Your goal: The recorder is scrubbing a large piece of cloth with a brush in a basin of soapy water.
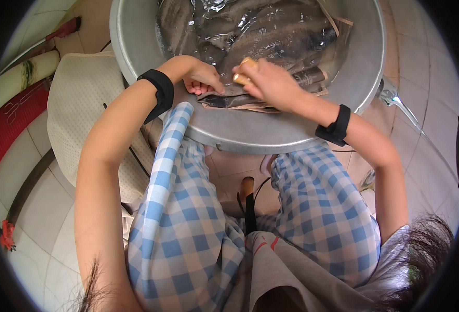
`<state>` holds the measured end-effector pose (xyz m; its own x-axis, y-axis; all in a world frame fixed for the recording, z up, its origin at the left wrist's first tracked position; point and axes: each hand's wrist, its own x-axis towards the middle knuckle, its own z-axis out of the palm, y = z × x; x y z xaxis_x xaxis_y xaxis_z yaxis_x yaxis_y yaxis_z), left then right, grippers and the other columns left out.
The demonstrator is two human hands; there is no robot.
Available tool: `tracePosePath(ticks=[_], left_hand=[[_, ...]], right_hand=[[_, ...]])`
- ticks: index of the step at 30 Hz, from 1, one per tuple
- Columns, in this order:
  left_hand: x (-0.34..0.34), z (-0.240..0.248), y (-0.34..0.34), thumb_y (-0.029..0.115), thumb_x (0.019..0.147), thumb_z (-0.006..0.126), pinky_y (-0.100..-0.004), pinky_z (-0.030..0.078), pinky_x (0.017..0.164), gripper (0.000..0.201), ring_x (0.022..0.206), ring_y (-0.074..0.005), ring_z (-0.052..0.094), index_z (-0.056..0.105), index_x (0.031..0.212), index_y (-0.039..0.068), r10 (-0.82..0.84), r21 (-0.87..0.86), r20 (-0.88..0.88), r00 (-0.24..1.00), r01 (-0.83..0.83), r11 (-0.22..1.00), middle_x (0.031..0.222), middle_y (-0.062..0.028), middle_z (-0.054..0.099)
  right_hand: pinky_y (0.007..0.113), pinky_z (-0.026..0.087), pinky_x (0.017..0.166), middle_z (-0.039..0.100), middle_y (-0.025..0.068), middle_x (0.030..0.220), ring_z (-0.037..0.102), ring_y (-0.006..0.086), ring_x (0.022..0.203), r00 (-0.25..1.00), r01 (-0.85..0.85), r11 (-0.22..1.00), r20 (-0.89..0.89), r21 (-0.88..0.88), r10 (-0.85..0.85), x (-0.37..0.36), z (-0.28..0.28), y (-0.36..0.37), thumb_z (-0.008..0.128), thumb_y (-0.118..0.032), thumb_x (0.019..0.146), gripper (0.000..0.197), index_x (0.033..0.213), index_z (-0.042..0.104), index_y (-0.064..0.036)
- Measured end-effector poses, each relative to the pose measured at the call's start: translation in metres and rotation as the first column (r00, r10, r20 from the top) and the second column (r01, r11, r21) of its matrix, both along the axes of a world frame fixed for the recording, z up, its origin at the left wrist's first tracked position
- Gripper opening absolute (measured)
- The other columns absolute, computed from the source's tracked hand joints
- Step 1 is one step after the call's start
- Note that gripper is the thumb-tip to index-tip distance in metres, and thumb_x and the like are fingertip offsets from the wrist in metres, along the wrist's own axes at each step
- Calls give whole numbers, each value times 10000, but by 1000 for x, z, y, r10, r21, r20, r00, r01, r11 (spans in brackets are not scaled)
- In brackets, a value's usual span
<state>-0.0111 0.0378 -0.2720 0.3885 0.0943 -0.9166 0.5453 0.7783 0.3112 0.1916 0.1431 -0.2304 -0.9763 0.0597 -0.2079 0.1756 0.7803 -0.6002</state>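
A wide metal basin [240, 127] stands before my knees, holding water and a dark, wet piece of cloth [271, 39] with tan edging. My left hand [203, 78] is closed at the near rim, its fingers curled on a folded edge of that cloth. Just to its right, my right hand [265, 83] is closed round a tan, rounded block [242, 79] that looks like wood, held over the cloth. My fingers cover its middle, and its underside is hidden, so its exact kind does not show.
Left of the basin is a cream dotted cover [84, 104], with a red ridged thing [16, 130] beyond it. My knees in blue checked trousers [312, 192] flank the basin's near side. A shiny metal rod [403, 106] lies to the right on the tiled floor [416, 140].
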Motion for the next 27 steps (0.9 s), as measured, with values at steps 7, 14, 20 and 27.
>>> tracePosePath(ticks=[7, 14, 20, 27], left_hand=[[30, -1, -3, 390, 698, 744, -400, 519, 727, 474, 812, -324, 666, 680, 966, 4, -317, 382, -355, 879, 446, 809, 974, -167, 680], [35, 12, -1, 479, 729, 714, -411, 497, 854, 564, 996, -365, 616, 659, 1004, -11, -257, 443, -462, 849, 472, 763, 1035, -217, 646], [36, 13, -2, 472, 720, 718, -403, 500, 858, 571, 1007, -355, 614, 646, 1036, 1, -282, 414, -482, 830, 499, 761, 1055, -212, 640], [39, 3, -2, 456, 725, 706, -399, 496, 865, 581, 1008, -352, 611, 629, 1047, -22, -284, 429, -485, 827, 508, 747, 1050, -218, 639]], right_hand=[[399, 492, 648, 516, 133, 894, 585, 293, 791, 994, -98, 948, 71, 302, 80, 19, -19, 18, 667, -266, 776, 423, 1167, 504, -270], [431, 498, 610, 533, 170, 899, 596, 324, 724, 991, 47, 778, 66, 627, -114, 41, -31, 103, 642, -236, 799, 428, 1186, 458, -233], [428, 479, 658, 514, 146, 887, 565, 312, 796, 998, -48, 993, -43, 108, 53, 2, -15, 2, 669, -209, 767, 432, 1169, 514, -230], [387, 480, 643, 481, 113, 868, 566, 270, 752, 981, -188, 923, 14, 335, 195, 19, -30, 7, 670, -213, 749, 433, 1154, 533, -282]])
